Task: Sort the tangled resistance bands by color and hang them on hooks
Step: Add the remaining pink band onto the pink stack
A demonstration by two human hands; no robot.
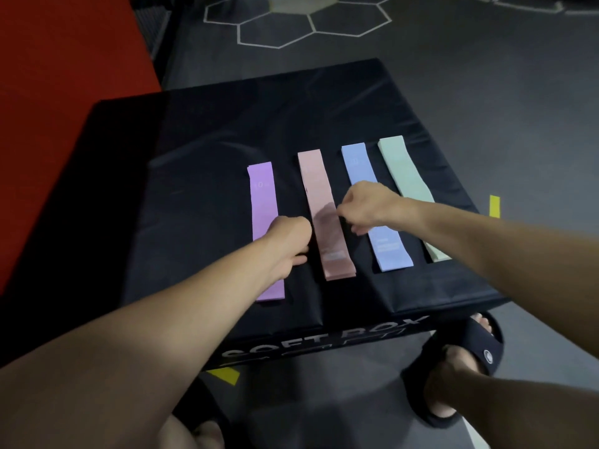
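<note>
On top of the black soft box (201, 176), four flat resistance bands lay side by side, apart from one another, each running from the far side toward the person. From left to right these were the purple band (263, 202), the pink band (316, 186), the blue band (389, 247) and the green band (403, 170).

The left hand (288, 238) was over the lower half of the purple band, at the left edge of the pink band. Its fingers were curled under and hidden by the back of the hand, so it could not be determined whether they held anything.

The right hand (366, 205) crossed above the blue band, its forearm passing over the green band. Its fingers (345, 210) were drawn together at the right edge of the pink band, at about mid-length. A pinch on that band appeared likely, but actual contact could not be confirmed.

The box stood on a grey floor (486, 92) marked with white hexagon outlines. A red mat (64, 92) lay to the left. A black sandal (466, 358) was visible below the box's near edge, and yellow tape marks (494, 206) were on the floor.
</note>
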